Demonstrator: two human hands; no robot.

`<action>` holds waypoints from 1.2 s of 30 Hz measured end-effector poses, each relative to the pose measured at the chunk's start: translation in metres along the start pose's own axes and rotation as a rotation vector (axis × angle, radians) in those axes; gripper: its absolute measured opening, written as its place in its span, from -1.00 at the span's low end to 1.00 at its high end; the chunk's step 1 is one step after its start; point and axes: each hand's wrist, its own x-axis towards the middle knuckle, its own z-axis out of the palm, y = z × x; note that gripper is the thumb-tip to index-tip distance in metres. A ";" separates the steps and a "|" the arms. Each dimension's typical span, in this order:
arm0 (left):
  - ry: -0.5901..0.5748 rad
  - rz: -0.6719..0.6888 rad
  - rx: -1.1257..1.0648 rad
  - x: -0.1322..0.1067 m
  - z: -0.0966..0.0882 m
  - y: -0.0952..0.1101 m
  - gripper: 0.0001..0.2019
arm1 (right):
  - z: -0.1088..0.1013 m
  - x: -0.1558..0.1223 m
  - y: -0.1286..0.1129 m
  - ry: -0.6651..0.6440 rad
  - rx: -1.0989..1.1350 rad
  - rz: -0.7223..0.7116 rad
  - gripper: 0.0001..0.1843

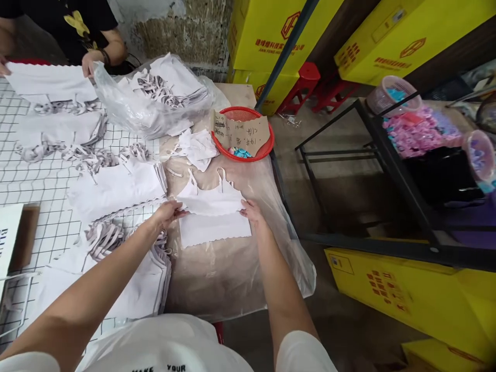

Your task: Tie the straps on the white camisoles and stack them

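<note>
A white camisole top (212, 199) with thin straps is stretched between my two hands above the plastic-covered table. My left hand (169, 213) pinches its left lower edge, and my right hand (252, 212) grips the opposite edge. Under it lies another flat white garment (215, 229) with a wavy hem. Just beyond the straps is a crumpled heap of white garments (197, 147). Stacks of white camisoles (120, 188) with bunched straps lie to the left, one of them close to my left forearm.
A red basket (272, 139) holding a handwritten cardboard piece stands at the table's far right corner. Across the table, a co-worker (93, 57) handles a white garment beside a plastic bag of garments (127, 111). A black metal frame (387, 160) and yellow boxes (403, 294) stand right.
</note>
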 end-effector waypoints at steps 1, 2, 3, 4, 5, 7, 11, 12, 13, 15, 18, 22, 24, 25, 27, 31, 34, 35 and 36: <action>-0.015 0.018 -0.005 -0.005 -0.002 0.001 -0.92 | -0.006 -0.001 -0.001 -0.005 -0.012 -0.023 -0.57; -0.030 0.033 -0.003 -0.011 -0.004 0.000 -0.92 | -0.012 -0.004 -0.002 -0.009 -0.027 -0.048 -0.55; -0.040 0.041 0.007 -0.017 -0.006 -0.003 -0.92 | -0.019 -0.008 0.000 -0.010 -0.046 -0.072 -0.54; -0.045 0.038 0.025 -0.022 -0.009 -0.009 -0.92 | -0.025 -0.013 0.003 -0.008 -0.071 -0.092 -0.52; -0.043 0.025 0.049 -0.026 -0.011 -0.018 -0.91 | -0.031 -0.018 0.009 -0.004 -0.100 -0.107 -0.50; -0.017 -0.027 0.108 -0.030 -0.015 -0.040 -0.87 | -0.039 -0.029 0.025 0.006 -0.173 -0.122 -0.48; 0.075 -0.133 0.225 -0.023 -0.017 -0.082 -0.83 | -0.043 -0.038 0.058 0.031 -0.336 -0.128 -0.51; 0.094 -0.142 0.253 -0.021 -0.017 -0.088 -0.83 | -0.043 -0.038 0.064 0.040 -0.373 -0.136 -0.54; 0.107 -0.144 0.278 -0.020 -0.017 -0.092 -0.84 | -0.042 -0.038 0.068 0.051 -0.408 -0.146 -0.56; 0.119 -0.134 0.322 -0.021 -0.018 -0.096 -0.86 | -0.043 -0.037 0.073 0.078 -0.470 -0.173 -0.61; 0.117 -0.114 0.387 -0.027 -0.021 -0.096 -0.88 | -0.047 -0.039 0.077 0.114 -0.549 -0.220 -0.67; 0.146 -0.107 0.488 -0.026 -0.023 -0.104 -0.84 | -0.051 -0.046 0.088 0.144 -0.638 -0.260 -0.70; 0.176 -0.101 0.554 -0.021 -0.023 -0.109 -0.83 | -0.049 -0.051 0.094 0.164 -0.676 -0.268 -0.73; 0.192 -0.091 0.594 -0.020 -0.023 -0.111 -0.84 | -0.048 -0.054 0.096 0.183 -0.687 -0.272 -0.75; 0.227 -0.042 0.687 -0.020 -0.023 -0.114 -0.91 | -0.043 -0.061 0.100 0.269 -0.735 -0.313 -0.70; 0.300 0.213 0.895 -0.029 -0.023 -0.118 -0.56 | -0.027 -0.074 0.106 0.399 -1.009 -0.483 -0.48; 0.275 0.500 1.293 -0.034 -0.017 -0.122 -0.40 | -0.016 -0.075 0.112 0.300 -1.175 -0.529 -0.44; 0.257 0.545 1.436 -0.035 -0.014 -0.123 -0.40 | -0.014 -0.074 0.115 0.275 -1.204 -0.524 -0.43; 0.236 0.553 1.546 -0.035 -0.010 -0.123 -0.41 | -0.013 -0.073 0.117 0.265 -1.220 -0.515 -0.42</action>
